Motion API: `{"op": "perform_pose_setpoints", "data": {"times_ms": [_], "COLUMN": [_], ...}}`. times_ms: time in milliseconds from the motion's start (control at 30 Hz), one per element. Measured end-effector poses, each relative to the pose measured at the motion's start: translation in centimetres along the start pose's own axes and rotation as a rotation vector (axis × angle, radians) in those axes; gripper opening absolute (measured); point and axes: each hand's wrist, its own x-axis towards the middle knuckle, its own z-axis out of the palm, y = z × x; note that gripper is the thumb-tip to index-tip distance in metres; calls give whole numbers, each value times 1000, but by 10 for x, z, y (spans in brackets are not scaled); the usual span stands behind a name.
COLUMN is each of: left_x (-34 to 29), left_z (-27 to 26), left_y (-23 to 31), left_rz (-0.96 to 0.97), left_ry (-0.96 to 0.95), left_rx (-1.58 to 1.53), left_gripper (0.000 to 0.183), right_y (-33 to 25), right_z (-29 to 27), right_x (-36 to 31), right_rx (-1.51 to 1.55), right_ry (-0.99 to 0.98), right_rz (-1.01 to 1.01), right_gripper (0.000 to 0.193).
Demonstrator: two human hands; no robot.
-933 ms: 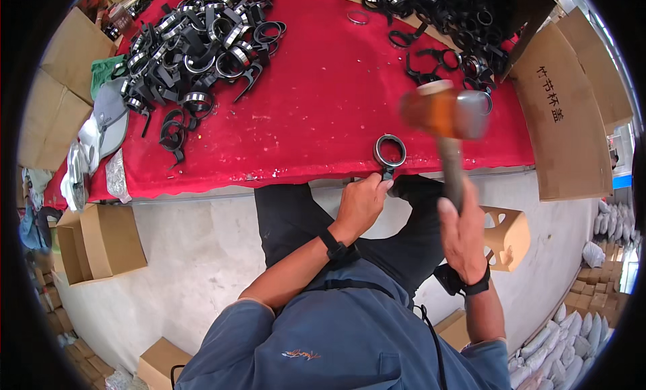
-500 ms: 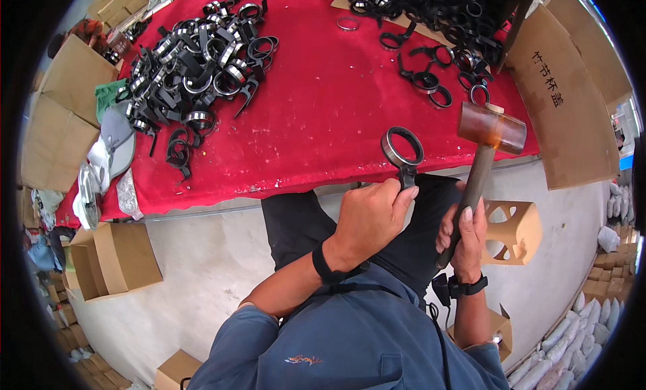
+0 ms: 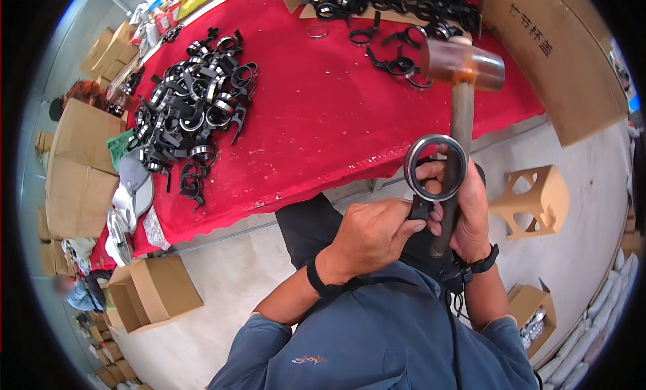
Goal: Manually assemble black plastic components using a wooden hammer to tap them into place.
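Observation:
My left hand [image 3: 373, 239] pinches the black tab of a ring-shaped lid part [image 3: 410, 169], a black and silver ring held upright just in front of my right hand. My right hand [image 3: 474, 212] is wrapped round the wooden handle of a mallet [image 3: 464, 66], whose amber-brown cylindrical head points up over the red table. The ring overlaps the handle, and some right fingers show through its opening. Whether ring and handle touch, I cannot tell. A big pile of similar ring parts [image 3: 195, 101] lies on the left of the table.
The red-covered table [image 3: 289, 121] holds more ring parts [image 3: 410, 7] at the back right and a loose thin ring [image 3: 317, 31]. A cardboard box [image 3: 558, 67] stands at the right edge. A tan stool [image 3: 538, 202] and an open carton [image 3: 161, 292] are on the floor.
My left hand has brought the ring part right and slightly down, over the mallet handle. The mallet is more upright, and the view has shifted.

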Motion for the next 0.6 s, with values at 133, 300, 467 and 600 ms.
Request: {"op": "perform_pose_setpoints", "data": {"times_ms": [133,300,467,600], "left_x": [-6,-2,12,13], "left_z": [1,0,0,1], "left_y": [-9,-9,-5,-7], "left_rz": [-80,-420,-607,-669], "left_ry": [-157,-85,-52,-65], "left_rx": [-111,-511,-832,-838], "left_gripper": [24,36,39,34], "right_y": [-5,-2,-2,-2], "right_z": [-6,-11,-11,-9], "right_x": [-3,-7,-7,-10], "right_rx": [-70,-149,-223,-244], "right_ry": [73,207,259,283], "right_rz": [24,-10,-42,-49], "right_gripper": [63,58,61,60]}}
